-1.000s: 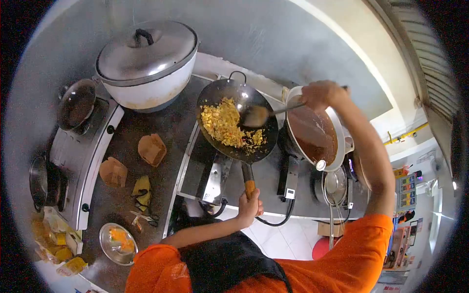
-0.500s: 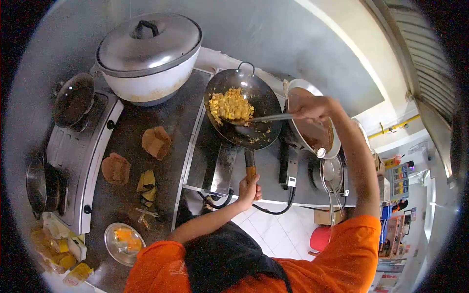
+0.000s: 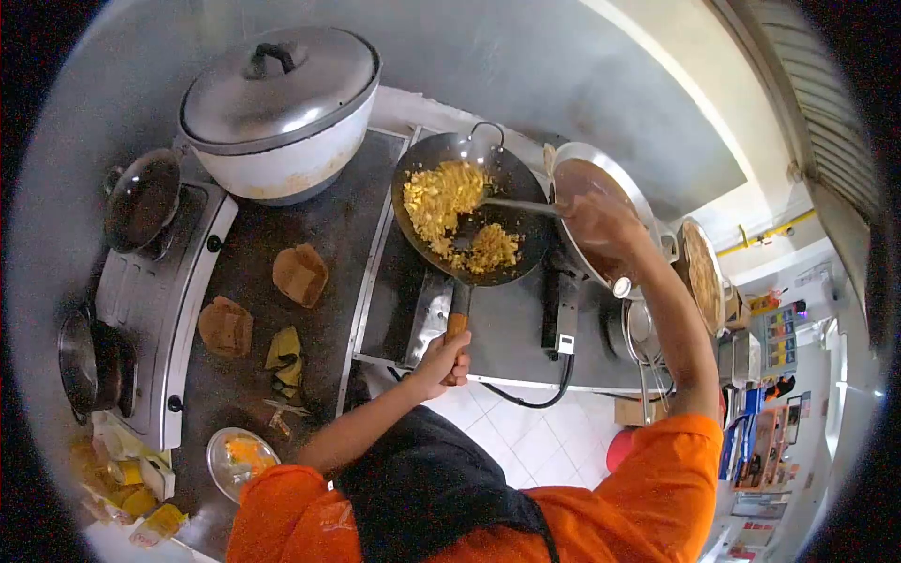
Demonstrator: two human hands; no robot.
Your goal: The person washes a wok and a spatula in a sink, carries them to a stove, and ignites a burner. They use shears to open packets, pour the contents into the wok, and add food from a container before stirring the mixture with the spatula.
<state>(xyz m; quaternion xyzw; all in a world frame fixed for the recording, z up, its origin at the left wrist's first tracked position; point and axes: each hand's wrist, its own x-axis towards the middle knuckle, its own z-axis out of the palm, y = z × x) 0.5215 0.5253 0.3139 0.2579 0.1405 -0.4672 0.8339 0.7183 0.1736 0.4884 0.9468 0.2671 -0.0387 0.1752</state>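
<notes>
A dark wok (image 3: 521, 230) sits on a burner at the centre, with yellow fried food (image 3: 441, 202) spread over its left and lower inside. My left hand (image 3: 441, 364) is wrapped round the wok's wooden handle (image 3: 457, 324), below the pan. Over the large pot of brown liquid (image 3: 584, 178), right of the wok, my right hand (image 3: 596, 223), blurred by motion, grips a metal spatula (image 3: 526, 205). The spatula reaches left into the wok, its head beside the food.
A large lidded pot (image 3: 282, 103) stands at the upper left, near a silver stove (image 3: 155, 300). Two brown paper pieces (image 3: 300, 274), a yellow cloth (image 3: 283, 361) and a metal bowl (image 3: 221, 469) lie on the counter. Another pan (image 3: 699, 272) is at right.
The food has spread into two heaps lower in the wok. My left hand and the handle have shifted left and slightly down. The spatula has moved up and right from the food.
</notes>
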